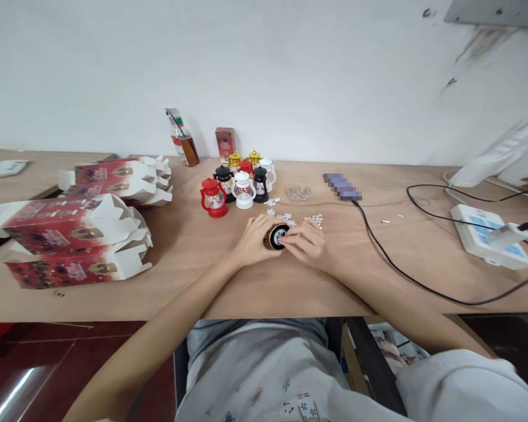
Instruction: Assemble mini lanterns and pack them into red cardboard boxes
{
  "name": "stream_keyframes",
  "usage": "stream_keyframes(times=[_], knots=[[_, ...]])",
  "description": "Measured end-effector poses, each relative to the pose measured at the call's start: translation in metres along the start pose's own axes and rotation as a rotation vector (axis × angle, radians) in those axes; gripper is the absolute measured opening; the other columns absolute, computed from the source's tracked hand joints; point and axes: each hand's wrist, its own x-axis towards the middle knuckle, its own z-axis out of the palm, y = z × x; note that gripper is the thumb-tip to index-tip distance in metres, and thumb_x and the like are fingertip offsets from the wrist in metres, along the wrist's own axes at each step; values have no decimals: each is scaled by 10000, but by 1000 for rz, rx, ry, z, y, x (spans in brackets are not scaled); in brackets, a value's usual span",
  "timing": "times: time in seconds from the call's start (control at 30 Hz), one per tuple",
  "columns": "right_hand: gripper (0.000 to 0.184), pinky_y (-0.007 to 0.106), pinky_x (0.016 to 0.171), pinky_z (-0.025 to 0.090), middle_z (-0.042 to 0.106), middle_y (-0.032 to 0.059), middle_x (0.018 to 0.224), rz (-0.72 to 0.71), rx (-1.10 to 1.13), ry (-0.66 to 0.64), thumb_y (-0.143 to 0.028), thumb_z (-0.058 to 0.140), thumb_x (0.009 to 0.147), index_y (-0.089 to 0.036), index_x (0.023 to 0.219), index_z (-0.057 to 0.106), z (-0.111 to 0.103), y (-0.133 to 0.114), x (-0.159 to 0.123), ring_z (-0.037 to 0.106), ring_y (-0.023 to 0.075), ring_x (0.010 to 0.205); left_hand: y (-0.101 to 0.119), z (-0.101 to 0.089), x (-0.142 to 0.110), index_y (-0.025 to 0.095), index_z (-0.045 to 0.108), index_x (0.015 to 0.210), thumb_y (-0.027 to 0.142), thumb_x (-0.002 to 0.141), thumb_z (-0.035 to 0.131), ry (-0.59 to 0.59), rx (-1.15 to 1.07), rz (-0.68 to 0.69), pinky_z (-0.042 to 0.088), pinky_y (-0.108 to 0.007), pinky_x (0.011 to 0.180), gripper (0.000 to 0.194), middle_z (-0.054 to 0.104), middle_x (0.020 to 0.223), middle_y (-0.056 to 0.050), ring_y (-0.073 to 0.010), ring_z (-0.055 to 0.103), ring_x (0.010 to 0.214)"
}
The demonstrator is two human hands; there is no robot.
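My left hand (256,241) is wrapped round a small toy lantern (271,237), tipped so that its dark round underside with a pale centre faces me. Gold shows along its rim. At that underside, my right hand (307,241) has thumb and fingertips pinched together; whatever they hold is too small to make out. Just beyond both hands lie several small white pieces (286,219) and a loose pile of tiny metal parts (298,194). Behind to the left stands a group of mini lanterns, among them a red lantern (213,198), a white lantern (244,190) and a black lantern (260,184).
Red printed cartons (61,225) with open flaps lie on the left. A bottle (185,143) and a small red box (225,144) stand by the wall. To the right are a phone (342,186), its black cable (381,252) and a power strip (488,234).
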Motion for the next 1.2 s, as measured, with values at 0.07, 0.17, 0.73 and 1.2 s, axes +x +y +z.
stream_keyframes(times=[0.07, 0.17, 0.73, 1.2], knots=[[104, 315, 711, 395, 661, 41, 866, -2, -8, -34, -195, 565, 864, -217, 891, 663, -1, 0, -1, 574, 134, 756, -1, -1, 0, 239, 520, 1106, 289, 665, 673, -4, 2, -8, 366, -368, 906, 469, 621, 1106, -49, -250, 537, 1072], [165, 335, 744, 411, 646, 64, 962, 73, -36, -56, -233, 529, 879, -235, 961, 672, -3, 4, -4, 573, 163, 831, -2, -1, 0, 242, 517, 1117, 321, 679, 674, 2, 9, -23, 372, -375, 907, 472, 620, 1117, -52, -255, 538, 1076], [190, 424, 830, 327, 643, 102, 1068, 436, -395, -618, -226, 529, 850, -164, 852, 708, -14, 59, -13, 488, 284, 1007, -8, -6, 1, 219, 493, 1110, 319, 685, 687, 116, -96, -41, 422, -397, 945, 478, 603, 1159, -78, -260, 556, 1099], [198, 386, 822, 364, 656, 107, 952, 420, -357, -643, -188, 491, 880, -135, 865, 681, -9, 57, -14, 498, 258, 965, -5, -7, 2, 217, 505, 1077, 313, 688, 694, 92, -74, -19, 430, -391, 923, 444, 616, 1117, -69, -253, 559, 1070]])
